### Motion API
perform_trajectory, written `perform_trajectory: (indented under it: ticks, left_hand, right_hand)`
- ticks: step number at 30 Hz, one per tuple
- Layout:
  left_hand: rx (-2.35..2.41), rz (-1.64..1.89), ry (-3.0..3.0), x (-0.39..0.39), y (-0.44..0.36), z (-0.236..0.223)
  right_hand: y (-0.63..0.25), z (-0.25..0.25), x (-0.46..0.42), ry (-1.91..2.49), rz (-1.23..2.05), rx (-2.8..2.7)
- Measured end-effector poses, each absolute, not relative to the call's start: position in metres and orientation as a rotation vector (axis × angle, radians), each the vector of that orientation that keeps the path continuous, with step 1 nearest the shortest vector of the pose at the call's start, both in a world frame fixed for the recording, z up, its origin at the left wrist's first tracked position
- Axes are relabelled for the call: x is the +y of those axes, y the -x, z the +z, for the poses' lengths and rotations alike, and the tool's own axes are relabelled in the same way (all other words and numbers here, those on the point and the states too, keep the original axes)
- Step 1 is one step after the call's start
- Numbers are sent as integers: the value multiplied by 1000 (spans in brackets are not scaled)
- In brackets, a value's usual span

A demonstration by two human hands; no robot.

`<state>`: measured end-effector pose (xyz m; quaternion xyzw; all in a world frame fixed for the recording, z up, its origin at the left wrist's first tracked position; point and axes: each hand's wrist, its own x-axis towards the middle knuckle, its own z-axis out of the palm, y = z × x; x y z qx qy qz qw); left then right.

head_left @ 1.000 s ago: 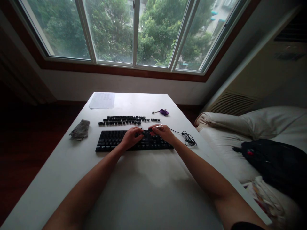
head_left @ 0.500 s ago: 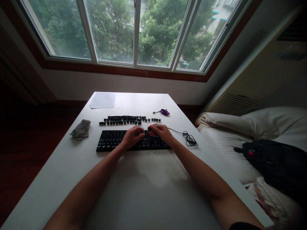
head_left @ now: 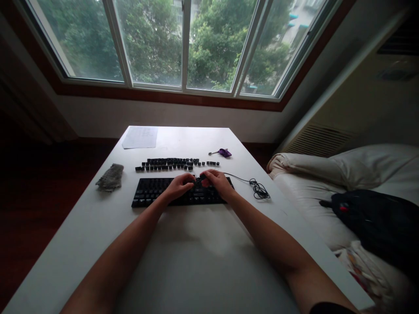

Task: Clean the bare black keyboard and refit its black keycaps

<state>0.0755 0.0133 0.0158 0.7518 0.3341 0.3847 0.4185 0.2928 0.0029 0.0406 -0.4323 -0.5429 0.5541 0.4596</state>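
- The left hand (head_left: 179, 185), bare, is over the middle of a long, black, rectangular keyboard (head_left: 149, 192), its thumb and forefinger near each other; whether they grip anything I cannot tell.
- The right hand (head_left: 216, 182), also bare, is over the keyboard's right part and pinches a small dark piece (head_left: 202, 176) between thumb and fingertips; the piece is too small to identify.
- The fingertips of both hands point toward each other, close together, with the small dark piece between them.
- The keyboard lies flat across a smooth white table (head_left: 183, 261), its middle partly hidden by the hands.
- Just beyond its far edge, small black block-shaped keycaps (head_left: 176, 167) stand in uneven rows.
- A thin black cable (head_left: 242, 179) runs out to the right and ends in a loose coil on the table.
- A crumpled grey cloth (head_left: 110, 178) lies left of the keyboard, apart from it.
- Farther back are a flat white paper sheet (head_left: 140, 137) at the left and a purple object with a thin pale stem (head_left: 224, 152) at the right.
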Motion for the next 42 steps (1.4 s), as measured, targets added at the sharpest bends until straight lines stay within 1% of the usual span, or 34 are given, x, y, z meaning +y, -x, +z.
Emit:
perform_trajectory:
  ticks: [5, 10, 17, 22, 36, 42]
  left_hand:
    - [989, 1028, -2008, 9, -80, 12]
    - [1150, 1071, -2174, 0, -85, 16]
    - [1087, 942, -2493, -12, -93, 25]
    - [1005, 922, -2482, -12, -94, 27]
    - [886, 911, -2497, -13, -96, 32]
    - [1008, 1024, -2460, -12, -96, 30]
  right_hand:
    - [-289, 39, 1, 1114, 1225, -1330]
    - [-287, 38, 2, 1142, 1191, -1257]
    - [-295, 33, 5, 1171, 1197, -1189]
    - [-299, 36, 4, 1192, 1235, -1136]
    - [-306, 34, 4, 1256, 1246, -1229]
    - [-306, 35, -1, 1286, 1102, -1264]
